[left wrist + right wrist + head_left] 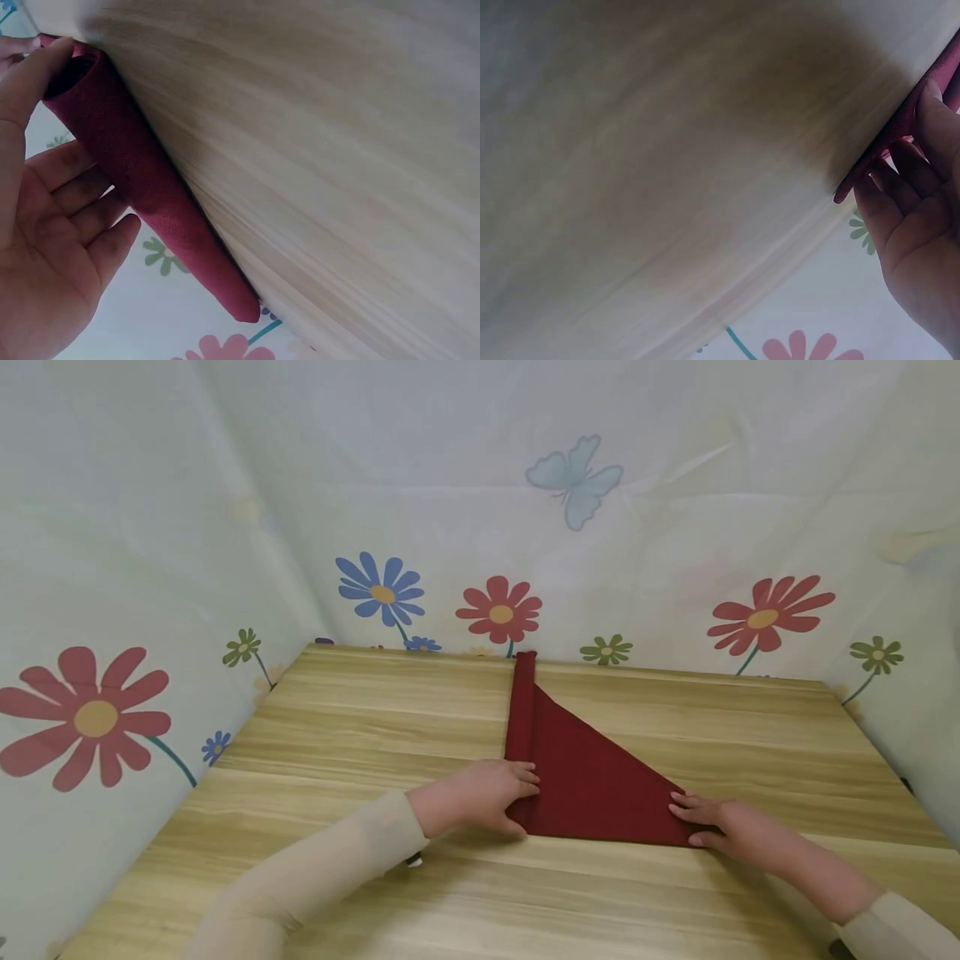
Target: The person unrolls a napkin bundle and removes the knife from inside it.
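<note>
The cloth (600, 777) lies on the table (375, 718), its roll (522, 714) leftmost, the backdrop (420, 460) behind.

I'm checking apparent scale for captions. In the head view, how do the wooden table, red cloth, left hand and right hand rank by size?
1. Wooden table
2. Red cloth
3. Left hand and right hand: too alike to rank.
</note>
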Tool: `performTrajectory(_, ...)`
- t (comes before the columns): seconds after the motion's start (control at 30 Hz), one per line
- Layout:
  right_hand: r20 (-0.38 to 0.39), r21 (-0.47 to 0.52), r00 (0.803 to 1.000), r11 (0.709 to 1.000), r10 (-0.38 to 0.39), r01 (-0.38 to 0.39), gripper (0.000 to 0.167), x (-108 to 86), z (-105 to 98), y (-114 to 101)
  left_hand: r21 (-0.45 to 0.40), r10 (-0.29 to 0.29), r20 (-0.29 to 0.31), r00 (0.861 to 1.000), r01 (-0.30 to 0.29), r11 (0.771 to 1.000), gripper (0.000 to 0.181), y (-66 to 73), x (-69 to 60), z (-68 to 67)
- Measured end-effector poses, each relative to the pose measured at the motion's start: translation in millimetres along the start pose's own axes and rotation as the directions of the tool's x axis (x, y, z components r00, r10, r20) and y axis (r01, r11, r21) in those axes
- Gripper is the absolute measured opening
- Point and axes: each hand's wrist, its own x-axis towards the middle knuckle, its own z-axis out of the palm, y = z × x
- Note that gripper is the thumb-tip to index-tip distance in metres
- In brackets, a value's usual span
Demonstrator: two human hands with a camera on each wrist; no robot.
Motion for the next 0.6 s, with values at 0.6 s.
performTrajectory(0.6, -0.015, -0.009, 1.000, 1.000, 0.014, -0.015, 0.048, -2.1, 1.9, 1.5, -0.051, -0.047, -0.078, 0.996, 0.043, 0.998, 0.061, -10.7, -26.6, -5.5)
